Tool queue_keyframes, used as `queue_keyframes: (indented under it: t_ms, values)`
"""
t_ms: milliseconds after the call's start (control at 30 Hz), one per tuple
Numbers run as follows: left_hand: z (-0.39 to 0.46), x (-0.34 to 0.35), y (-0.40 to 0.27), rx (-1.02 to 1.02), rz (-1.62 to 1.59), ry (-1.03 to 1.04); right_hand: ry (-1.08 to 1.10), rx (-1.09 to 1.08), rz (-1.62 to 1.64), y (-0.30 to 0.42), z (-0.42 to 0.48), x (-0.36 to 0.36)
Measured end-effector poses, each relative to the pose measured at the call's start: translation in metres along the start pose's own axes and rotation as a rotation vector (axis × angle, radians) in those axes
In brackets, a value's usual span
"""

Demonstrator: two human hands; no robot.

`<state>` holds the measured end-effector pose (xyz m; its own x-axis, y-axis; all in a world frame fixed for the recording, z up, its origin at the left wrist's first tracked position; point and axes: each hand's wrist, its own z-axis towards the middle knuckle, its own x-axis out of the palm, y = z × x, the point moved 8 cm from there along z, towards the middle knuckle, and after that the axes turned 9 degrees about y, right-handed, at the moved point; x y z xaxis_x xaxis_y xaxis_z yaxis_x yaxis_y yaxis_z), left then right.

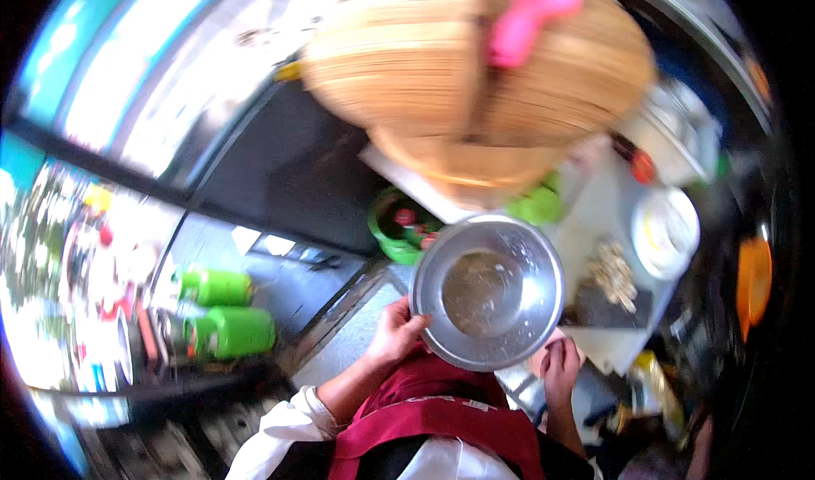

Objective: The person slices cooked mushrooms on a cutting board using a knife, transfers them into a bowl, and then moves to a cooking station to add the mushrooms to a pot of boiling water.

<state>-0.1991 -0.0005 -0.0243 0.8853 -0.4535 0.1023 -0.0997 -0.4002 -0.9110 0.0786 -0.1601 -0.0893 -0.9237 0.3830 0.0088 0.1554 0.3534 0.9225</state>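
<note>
In front of my burgundy apron [439,442] is a round stainless-steel bowl [542,263]. Cloudy brownish liquid [477,295] with pale flecks lies in its bottom, and small bits cling to the wall. My left hand [398,330] grips the bowl's lower left rim, thumb on top. Just off the lower right rim is my right hand [560,365], its fingers curled. Whether it holds anything is unclear. Beyond the bowl, a pink plastic utensil [525,25], blurred, rests on a large round wooden lid [395,66] with a crossbar.
Beige pieces of food [611,273] lie on a dark board on the pale worktop [602,346] to the right, near a white round container [665,232]. A green basin [388,238] stands behind the bowl. Two green gas cylinders [235,332] are at left, beyond a dark frame.
</note>
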Motion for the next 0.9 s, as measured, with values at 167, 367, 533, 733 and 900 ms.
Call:
queue_keyframes:
  t_ms: [167,367,533,733,900]
  values:
    - [-0.073,-0.070,0.014,0.044,0.017,-0.210,0.260,0.032,0.098,-0.038,0.001,0.079]
    - [-0.164,-0.152,0.087,0.187,-0.242,-0.412,0.676,-0.049,-0.012,0.008,-0.011,0.236]
    - [-0.250,-0.270,0.138,0.098,-0.566,-0.605,0.977,0.095,-0.090,-0.011,-0.022,0.423]
    - [-0.363,-0.434,0.199,0.163,-0.554,-0.952,0.978,0.069,-0.130,-0.058,-0.030,0.642]
    - [-0.394,-0.550,0.219,0.057,-0.528,-1.176,0.948,-0.232,-0.285,-0.030,-0.014,0.803]
